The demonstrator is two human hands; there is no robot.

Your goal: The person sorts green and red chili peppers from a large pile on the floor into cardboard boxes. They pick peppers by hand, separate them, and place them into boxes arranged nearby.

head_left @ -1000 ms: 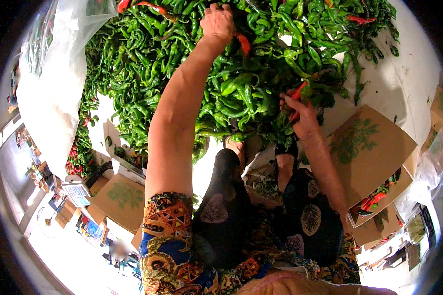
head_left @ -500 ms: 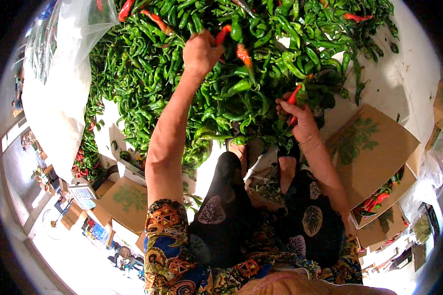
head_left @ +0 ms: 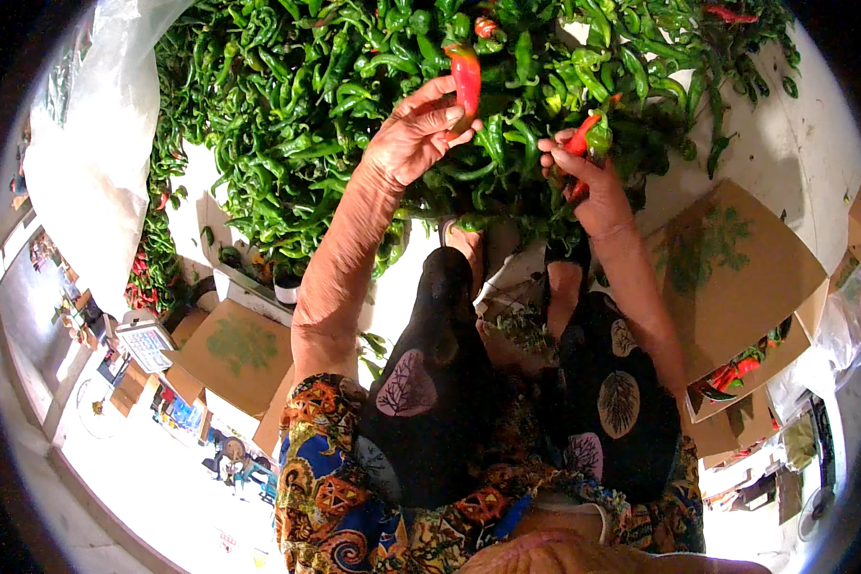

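A wide heap of green chili peppers (head_left: 287, 134) spreads in front of me, with a few red ones among them. Held up over the heap, a red chili pepper (head_left: 466, 81) stands almost upright in the closed fingers of my left hand (head_left: 416, 134). My right hand (head_left: 593, 182) is closed round a second red chili pepper (head_left: 580, 136) near the heap's right front edge. More red shows beneath its fingers, and a green stem end sits beside it. The fingers partly hide what lies in that palm.
To my right stands an open cardboard box (head_left: 737, 277) with red peppers in it. Another cardboard box (head_left: 234, 359) is at my left, near a scale with a keypad (head_left: 145, 342). Clear plastic sheeting (head_left: 105, 143) hangs at the far left. My feet are at the heap's near edge.
My left hand has come back toward me from deeper in the heap, now lifting a red chili pepper. My right hand keeps its grip and sits slightly higher in the view.
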